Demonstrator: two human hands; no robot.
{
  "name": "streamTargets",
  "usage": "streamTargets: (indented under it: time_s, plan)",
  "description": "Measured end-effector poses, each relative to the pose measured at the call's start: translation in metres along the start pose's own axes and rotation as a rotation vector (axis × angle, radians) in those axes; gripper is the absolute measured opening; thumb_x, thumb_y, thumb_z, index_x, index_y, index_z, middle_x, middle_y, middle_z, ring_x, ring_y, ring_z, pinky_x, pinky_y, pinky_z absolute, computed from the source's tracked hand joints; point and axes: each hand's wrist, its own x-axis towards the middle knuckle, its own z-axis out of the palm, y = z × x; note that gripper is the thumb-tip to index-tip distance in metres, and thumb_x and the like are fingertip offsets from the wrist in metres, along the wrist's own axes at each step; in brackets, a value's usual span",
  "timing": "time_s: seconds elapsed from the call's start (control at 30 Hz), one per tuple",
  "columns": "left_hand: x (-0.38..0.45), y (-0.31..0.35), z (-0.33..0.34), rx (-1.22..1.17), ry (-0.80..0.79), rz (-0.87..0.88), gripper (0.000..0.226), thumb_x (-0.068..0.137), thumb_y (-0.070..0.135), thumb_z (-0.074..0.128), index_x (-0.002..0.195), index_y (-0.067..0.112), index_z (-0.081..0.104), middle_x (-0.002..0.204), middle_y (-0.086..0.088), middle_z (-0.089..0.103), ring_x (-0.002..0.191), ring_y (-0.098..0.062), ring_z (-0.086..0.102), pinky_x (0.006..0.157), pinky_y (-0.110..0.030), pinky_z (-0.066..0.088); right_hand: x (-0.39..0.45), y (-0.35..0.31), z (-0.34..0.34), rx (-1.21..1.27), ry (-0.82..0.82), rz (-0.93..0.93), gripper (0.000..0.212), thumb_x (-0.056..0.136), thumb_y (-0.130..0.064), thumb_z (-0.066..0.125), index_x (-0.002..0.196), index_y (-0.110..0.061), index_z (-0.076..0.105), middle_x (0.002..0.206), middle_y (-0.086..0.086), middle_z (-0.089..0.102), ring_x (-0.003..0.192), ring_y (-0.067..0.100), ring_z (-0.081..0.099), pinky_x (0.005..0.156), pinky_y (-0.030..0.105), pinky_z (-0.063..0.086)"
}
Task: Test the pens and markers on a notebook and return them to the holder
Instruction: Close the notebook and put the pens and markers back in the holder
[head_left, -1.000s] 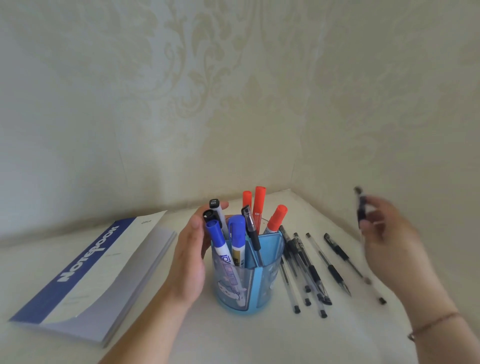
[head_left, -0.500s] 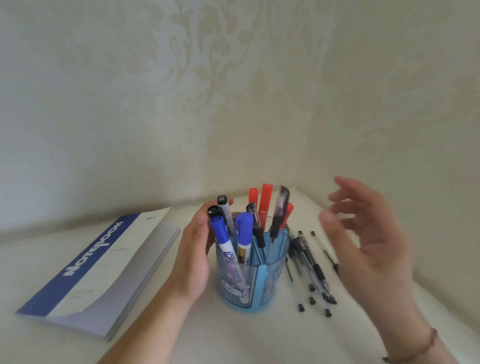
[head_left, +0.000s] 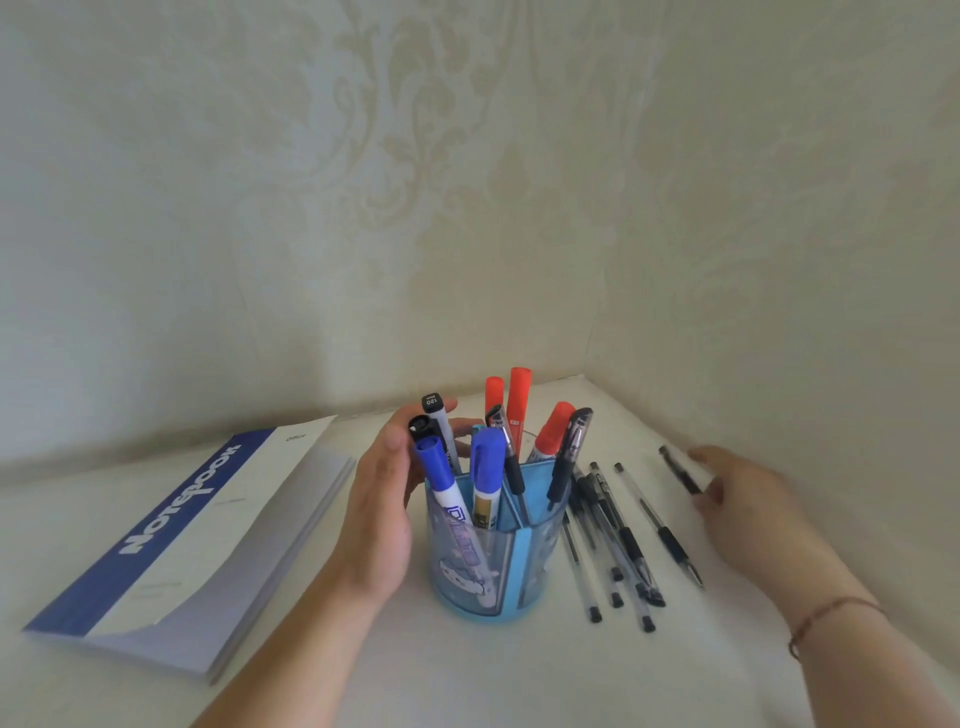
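Several clear-barrelled black gel pens (head_left: 618, 540) are lying loose on the white tabletop (head_left: 467, 675), just to the right of the translucent blue plastic pen holder (head_left: 493, 561), and the right hand (head_left: 737, 504) is reaching for the farthest of them. That one, a slim black pen (head_left: 681, 470), is lying at the fingertips (head_left: 698, 457); the fingers are spread and curling over it, but blur is hiding whether they are already pinching it, so I cannot tell if the grip is made. The left hand (head_left: 384, 514) is cupping the holder's left side, palm against the wall and fingers wrapping behind the markers, open rather than clenched.

To do this pick well, the thumb and forefinger should be closing on the barrel near its middle, lifting it straight up so it is not rolling toward the wall corner just behind. The left hand should be bracing the holder firmly, since it is crowded: blue-capped markers (head_left: 488, 457), orange-capped markers (head_left: 519, 400), a black-capped marker (head_left: 434, 410) and a dark gel pen (head_left: 569, 457) are leaning at angles, and a careless entry could tip it.

The white-and-blue notebook (head_left: 197, 545) is lying closed, well apart to the left, so I judge that any testing of this pen would need the cover opened first. Otherwise the pen should be going tip down into the right-hand compartment, where the gap looks widest.
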Motion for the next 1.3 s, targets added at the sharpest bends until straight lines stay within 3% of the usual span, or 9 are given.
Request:
streamTargets:
  time_s: [0.13, 0.3, 0.53, 0.63, 0.8, 0.97, 1.07, 1.17, 1.3]
  plan:
    - [0.000, 0.002, 0.001, 0.029, -0.015, 0.003, 0.083, 0.077, 0.085, 0.040, 0.122, 0.017, 0.058, 0.111, 0.004, 0.072, 0.110, -0.015, 0.065, 0.093, -0.023, 0.046, -0.027, -0.031, -0.027, 0.775, 0.386, -0.221, 0.064, 0.095, -0.003, 0.051, 0.143, -0.036, 0.026, 0.092, 0.001, 0.061, 0.069, 0.020, 0.067, 0.066, 0.035, 0.055]
    - [0.000, -0.001, 0.001, 0.024, -0.006, -0.008, 0.086, 0.077, 0.085, 0.041, 0.125, 0.015, 0.058, 0.123, -0.008, 0.066, 0.118, -0.024, 0.061, 0.100, -0.035, 0.044, -0.064, -0.068, -0.033, 1.359, 0.307, -0.549, 0.071, 0.085, -0.006, 0.053, 0.143, -0.028, 0.020, 0.091, 0.007, 0.059, 0.075, 0.026, 0.069, 0.071, 0.037, 0.059]
    - [0.001, -0.002, 0.001, 0.011, -0.001, 0.008, 0.088, 0.078, 0.083, 0.041, 0.126, 0.010, 0.057, 0.121, -0.010, 0.067, 0.117, -0.027, 0.061, 0.102, -0.039, 0.045, -0.067, -0.067, -0.012, 0.796, 0.277, -0.814, 0.036, 0.085, -0.026, 0.063, 0.121, -0.027, 0.057, 0.110, -0.004, 0.065, 0.100, 0.022, 0.063, 0.079, 0.034, 0.053]
    - [0.001, -0.003, 0.000, 0.011, 0.005, 0.005, 0.088, 0.079, 0.083, 0.041, 0.126, 0.010, 0.057, 0.124, -0.016, 0.063, 0.118, -0.031, 0.059, 0.103, -0.044, 0.043, -0.053, -0.054, -0.014, 0.820, 0.277, -0.594, 0.022, 0.090, -0.023, 0.061, 0.110, -0.033, 0.063, 0.095, -0.012, 0.067, 0.086, 0.011, 0.064, 0.069, 0.018, 0.050]
    - [0.000, -0.002, 0.001, 0.018, -0.009, 0.004, 0.087, 0.077, 0.084, 0.041, 0.125, 0.013, 0.057, 0.119, -0.003, 0.067, 0.114, -0.020, 0.062, 0.097, -0.030, 0.046, -0.017, -0.015, 0.003, 0.027, -0.038, -0.131, 0.030, 0.085, -0.034, 0.065, 0.115, -0.032, 0.058, 0.083, -0.015, 0.061, 0.064, 0.007, 0.059, 0.062, 0.027, 0.049]
    - [0.000, -0.002, 0.000, 0.017, 0.000, 0.005, 0.086, 0.078, 0.084, 0.042, 0.125, 0.013, 0.058, 0.124, -0.012, 0.064, 0.118, -0.028, 0.060, 0.104, -0.045, 0.043, -0.012, -0.006, 0.014, -0.142, -0.214, -0.135, 0.046, 0.086, -0.030, 0.059, 0.129, -0.035, 0.045, 0.080, -0.006, 0.062, 0.072, 0.014, 0.061, 0.069, 0.032, 0.054]
    - [-0.001, -0.001, 0.000, 0.020, -0.005, 0.002, 0.085, 0.077, 0.084, 0.041, 0.124, 0.014, 0.058, 0.115, -0.007, 0.069, 0.115, -0.025, 0.063, 0.101, -0.041, 0.044, -0.016, -0.014, 0.005, 0.175, -0.079, -0.221, 0.033, 0.092, -0.008, 0.049, 0.114, -0.030, 0.058, 0.068, 0.005, 0.065, 0.057, 0.019, 0.057, 0.054, 0.025, 0.046]
    - [0.000, -0.001, -0.001, 0.019, 0.005, -0.008, 0.085, 0.077, 0.084, 0.041, 0.123, 0.016, 0.059, 0.116, -0.009, 0.068, 0.115, -0.027, 0.062, 0.102, -0.043, 0.044, -0.031, -0.034, -0.017, 1.057, -0.156, -0.214, 0.030, 0.092, 0.008, 0.046, 0.105, -0.010, 0.066, 0.074, 0.012, 0.068, 0.055, 0.024, 0.060, 0.045, 0.027, 0.044]
    - [0.000, -0.001, 0.000, 0.013, 0.014, -0.019, 0.082, 0.076, 0.084, 0.043, 0.121, 0.018, 0.061, 0.120, -0.013, 0.066, 0.117, -0.030, 0.060, 0.106, -0.048, 0.042, -0.049, -0.051, -0.027, 1.422, -0.181, -0.278, 0.029, 0.068, -0.030, 0.075, 0.091, -0.013, 0.069, 0.053, 0.005, 0.056, 0.036, 0.017, 0.046, 0.036, 0.018, 0.031]
